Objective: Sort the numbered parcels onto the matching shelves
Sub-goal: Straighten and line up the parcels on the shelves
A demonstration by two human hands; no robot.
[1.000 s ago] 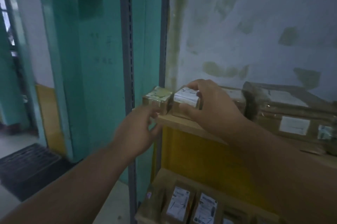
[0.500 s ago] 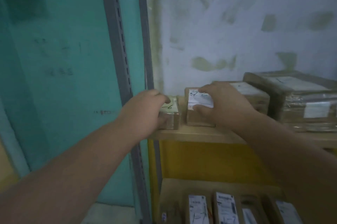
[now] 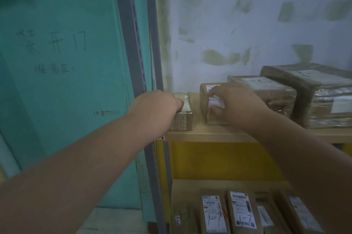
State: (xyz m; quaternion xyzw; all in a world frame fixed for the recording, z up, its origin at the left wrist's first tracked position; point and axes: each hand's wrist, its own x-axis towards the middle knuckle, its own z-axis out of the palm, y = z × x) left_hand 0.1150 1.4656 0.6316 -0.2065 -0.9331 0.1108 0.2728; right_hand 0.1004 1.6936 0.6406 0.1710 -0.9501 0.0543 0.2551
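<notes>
Two small cardboard parcels stand side by side at the left end of the upper wooden shelf (image 3: 219, 135). My left hand (image 3: 158, 108) covers and grips the left small parcel (image 3: 183, 119), which has a pale green label on top. My right hand (image 3: 234, 104) grips the second small parcel (image 3: 204, 100), with fingers over its white label and the thumb on its front. A narrow gap separates the two parcels. Both rest on the shelf board.
Two bigger taped parcels (image 3: 270, 89) (image 3: 323, 98) sit to the right on the same shelf. The lower shelf (image 3: 182, 186) holds several upright labelled parcels (image 3: 240, 212). A grey slotted upright (image 3: 131, 47) and a teal door (image 3: 57, 62) are on the left, a patched wall behind.
The view has come closer to the shelf and shifted left. Both hands stayed on their parcels, which now sit further back on the shelf board.
</notes>
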